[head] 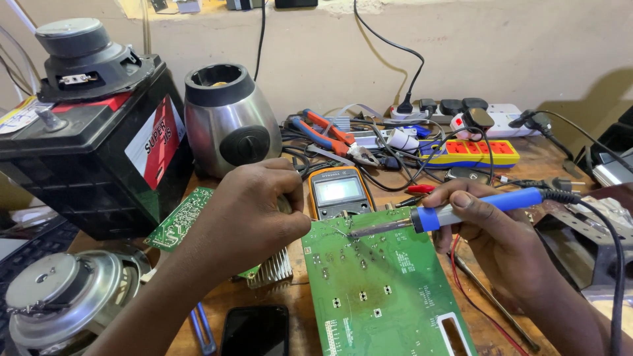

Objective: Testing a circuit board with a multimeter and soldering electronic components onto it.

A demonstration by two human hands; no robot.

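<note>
two bare hands [247, 217], bare forearms, no gloves, no sleeves vis.

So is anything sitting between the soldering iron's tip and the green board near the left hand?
Nothing visible does. The soldering iron in the right hand has its tip on the upper edge of the green circuit board, right by the left hand fingertips.

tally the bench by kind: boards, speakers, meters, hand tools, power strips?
Green circuit boards: 2, large board and small board
Loose speakers: 2, upper speaker and lower speaker
Multimeter: 1
Soldering iron, in the right hand: 1
Pliers: 1
Power strips: 2, white strip and yellow strip
Total: 9
</note>
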